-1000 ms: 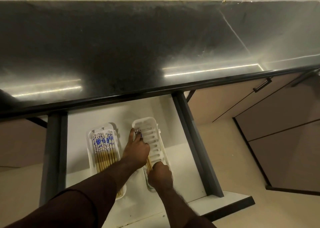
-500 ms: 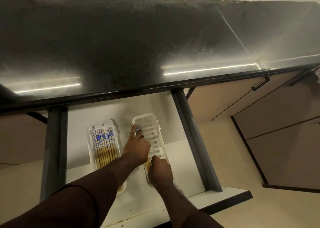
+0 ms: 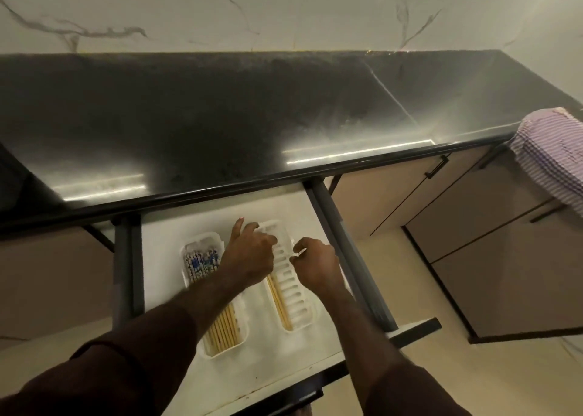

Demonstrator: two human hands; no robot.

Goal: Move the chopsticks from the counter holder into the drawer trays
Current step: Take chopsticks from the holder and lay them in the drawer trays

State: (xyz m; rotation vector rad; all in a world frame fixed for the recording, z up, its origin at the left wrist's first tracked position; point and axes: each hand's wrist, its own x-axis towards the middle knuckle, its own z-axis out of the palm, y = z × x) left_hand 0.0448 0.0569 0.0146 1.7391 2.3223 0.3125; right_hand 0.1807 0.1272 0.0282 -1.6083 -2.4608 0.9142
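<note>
The white drawer (image 3: 164, 258) stands pulled out below the black counter. Two white slotted trays lie in it. The left tray (image 3: 214, 237) holds several bamboo chopsticks (image 3: 224, 327) with blue patterned tops. The right tray (image 3: 301, 305) holds a few chopsticks (image 3: 277, 299) along its left side. My left hand (image 3: 249, 254) rests over the far end of the right tray, index finger pointing away, covering the chopstick tops. My right hand (image 3: 315, 264) sits at the tray's right rim with fingers curled. No counter holder shows.
The black counter (image 3: 252, 116) runs across the view, with a marble wall behind it. A striped purple cloth (image 3: 555, 150) hangs over the counter edge at the right. Beige cabinet doors (image 3: 473, 226) with dark handles stand to the right of the drawer.
The camera tilted up, showing the wall and the cloth. My right hand moved from the near end of the right tray up to its right rim. My left hand shifted slightly farther.
</note>
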